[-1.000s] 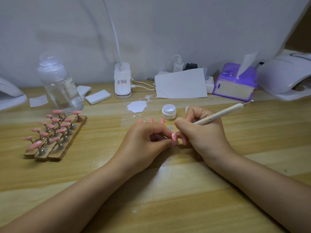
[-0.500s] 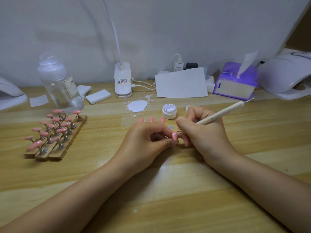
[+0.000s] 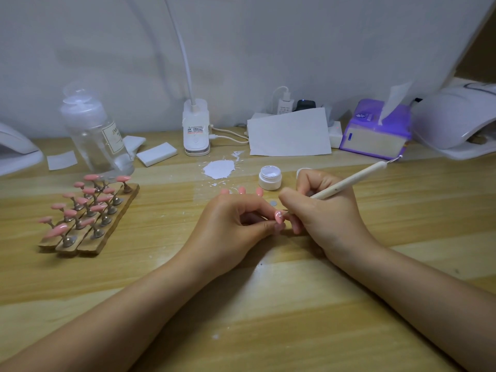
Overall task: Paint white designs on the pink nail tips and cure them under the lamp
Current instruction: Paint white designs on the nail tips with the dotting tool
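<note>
I note the left hand [image 3: 230,224] pinching a pink nail tip [image 3: 279,216] above the table, right hand [image 3: 322,210] gripping the brush [image 3: 346,183]; light, slick, best held by edges.

Soft even light, faint shadows, wide-angle bowing (edges), slightly hazy

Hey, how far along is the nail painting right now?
Done: little that shows; the pot of white is open. In hand: the left hand pinches one pink tip while the right hand works the brush on it. Left: the tips on the wooden stand, then curing in the lamp.
</note>
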Demonstrator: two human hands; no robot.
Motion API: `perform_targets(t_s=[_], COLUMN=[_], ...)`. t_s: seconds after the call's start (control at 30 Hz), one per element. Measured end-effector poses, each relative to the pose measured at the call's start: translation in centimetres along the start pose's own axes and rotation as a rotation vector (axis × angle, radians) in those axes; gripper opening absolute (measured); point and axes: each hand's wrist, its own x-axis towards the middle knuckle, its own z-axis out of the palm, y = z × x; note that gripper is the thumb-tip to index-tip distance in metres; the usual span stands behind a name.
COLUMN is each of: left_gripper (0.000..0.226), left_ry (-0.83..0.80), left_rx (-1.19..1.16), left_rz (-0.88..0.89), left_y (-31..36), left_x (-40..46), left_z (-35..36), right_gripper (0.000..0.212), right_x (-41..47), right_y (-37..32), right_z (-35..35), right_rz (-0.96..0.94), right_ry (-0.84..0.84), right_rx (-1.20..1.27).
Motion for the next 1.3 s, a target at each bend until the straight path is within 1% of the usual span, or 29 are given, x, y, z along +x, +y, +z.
perform_targets(t_s=[0.3,0.47,0.77,1.1,1.3], left_gripper=[0.008,0.010,0.007,0.012,0.009], left_ry=[-0.021,0.003,-0.004,0.021,0.021], left_rx=[-0.034,0.006,-0.016,0.037,0.031], left_rz=[-0.015,-0.010,-0.015,0.010,-0.008], left_y=[-0.13,-0.10,0.00,-0.07,-0.05], left_x=[0.08,0.14,0.08,0.13,0.13], left_z=[0.04,0.06,0.05,0.09,0.08], right_gripper=[0.039,0.039,0.038,0.041,0.039], right_x=[0.00,0.03,0.02,0.08,0.05], right_y=[0.07,0.10,0.11,0.14,0.06], right_z=[-0.05,-0.02,-0.04,-0.04,-0.06], right_rz=[0.001,0.000,-0.007,-0.001,-0.003], right_ry=[0.002,0.005,0.001,0.004,-0.003], right_rx=[-0.008,-0.007,-0.008,0.003,-0.003])
